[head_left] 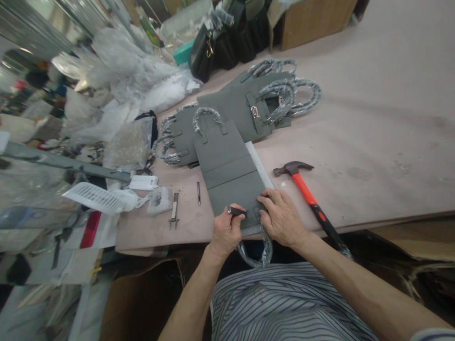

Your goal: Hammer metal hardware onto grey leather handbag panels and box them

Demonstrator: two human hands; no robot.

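I am holding the bag (227, 175) flat at the near edge of the table (373, 142), and its handle (266, 252) is hanging over. My left hand (224, 233) is pinching a small dark tool (235, 210), fingers clamped on it. My right hand (282, 219) is pressing the bag, fingers spread flat. I think the bag could slip off the edge, or the tool could skid and scratch it. The hammer (308, 193) is lying just beside my right hand. I am seeing no words I can read.

A single view is taken from the head, aimed forward and steeply down across the workbench (373, 118). The left hand (225, 232), its small dark tool (236, 210) and the right hand (282, 220) are framed close at 6 o'clock. Clear plastic bags (135, 76) are seen far off at 11 o'clock.
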